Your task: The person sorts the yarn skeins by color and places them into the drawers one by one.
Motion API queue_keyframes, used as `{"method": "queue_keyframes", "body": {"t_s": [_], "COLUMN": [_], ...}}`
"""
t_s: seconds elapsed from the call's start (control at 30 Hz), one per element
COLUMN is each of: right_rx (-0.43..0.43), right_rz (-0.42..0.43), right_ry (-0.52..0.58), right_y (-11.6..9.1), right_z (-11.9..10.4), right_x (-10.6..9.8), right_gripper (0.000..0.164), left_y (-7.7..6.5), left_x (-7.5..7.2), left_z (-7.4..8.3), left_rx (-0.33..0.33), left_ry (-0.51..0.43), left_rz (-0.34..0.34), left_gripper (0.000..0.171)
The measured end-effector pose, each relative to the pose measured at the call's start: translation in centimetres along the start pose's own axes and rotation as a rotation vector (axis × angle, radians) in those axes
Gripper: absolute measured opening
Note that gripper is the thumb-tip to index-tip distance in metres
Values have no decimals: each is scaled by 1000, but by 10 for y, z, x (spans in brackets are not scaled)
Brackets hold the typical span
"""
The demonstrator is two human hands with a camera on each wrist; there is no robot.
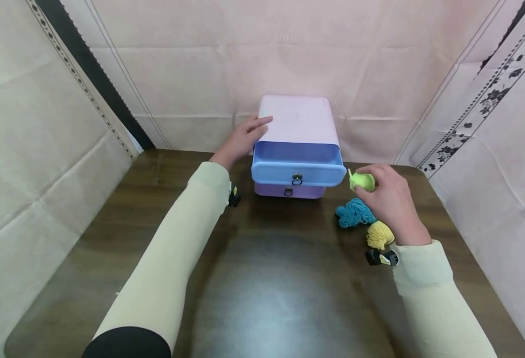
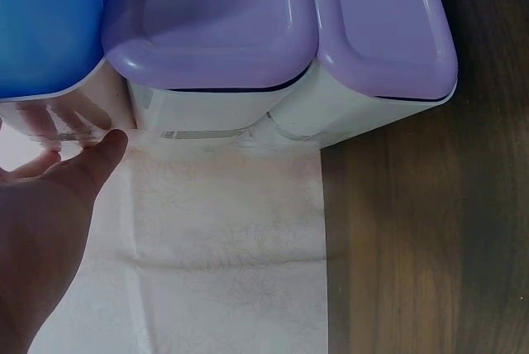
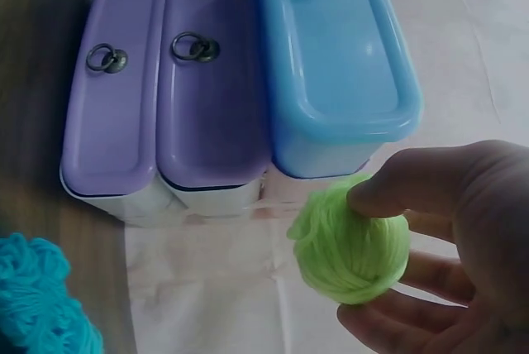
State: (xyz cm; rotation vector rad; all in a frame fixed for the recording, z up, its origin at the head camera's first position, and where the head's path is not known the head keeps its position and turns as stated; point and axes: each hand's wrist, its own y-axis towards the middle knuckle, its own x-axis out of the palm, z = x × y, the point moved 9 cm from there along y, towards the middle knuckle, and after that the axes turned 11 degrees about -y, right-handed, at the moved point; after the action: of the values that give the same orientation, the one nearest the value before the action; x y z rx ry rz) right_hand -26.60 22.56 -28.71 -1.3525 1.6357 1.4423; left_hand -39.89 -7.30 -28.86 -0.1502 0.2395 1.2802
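Observation:
A small white-topped drawer cabinet stands at the back of the table. Its blue top drawer is pulled out, and purple drawers below it are closed. My left hand rests against the cabinet's left upper side, fingers reaching over the top edge; the left wrist view shows its thumb at the side. To the right of the blue drawer, my right hand pinches a ball of light green yarn between thumb and fingers, above the table. Beneath that hand lie blue yarn and yellow yarn.
The dark wooden table extends toward me in front of the cabinet. Pale cloth hangs behind and at both sides. Metal ring pulls stick out from the drawer fronts.

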Motion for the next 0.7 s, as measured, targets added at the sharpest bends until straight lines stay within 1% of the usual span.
{"method": "queue_keyframes", "body": {"t_s": [0.1,0.3,0.53,0.7], "right_rx": [-8,-34,-60,-80], "right_rz": [31,93,166,231], "right_ry": [1,23,47,75], "right_y": [3,8,13,16], "right_z": [-2,-5,-10,-15], "right_x": [-5,-13,-20,-27], "right_gripper": [33,33,31,30], "left_y": [0,-3,2,3], "left_x": [-1,0,0,-1], "left_z": [0,3,-1,0], "left_rx": [-6,-9,-7,-6], "left_ry": [-10,1,11,13], "left_rz": [5,5,13,13], "left_gripper": [43,44,42,43]}}
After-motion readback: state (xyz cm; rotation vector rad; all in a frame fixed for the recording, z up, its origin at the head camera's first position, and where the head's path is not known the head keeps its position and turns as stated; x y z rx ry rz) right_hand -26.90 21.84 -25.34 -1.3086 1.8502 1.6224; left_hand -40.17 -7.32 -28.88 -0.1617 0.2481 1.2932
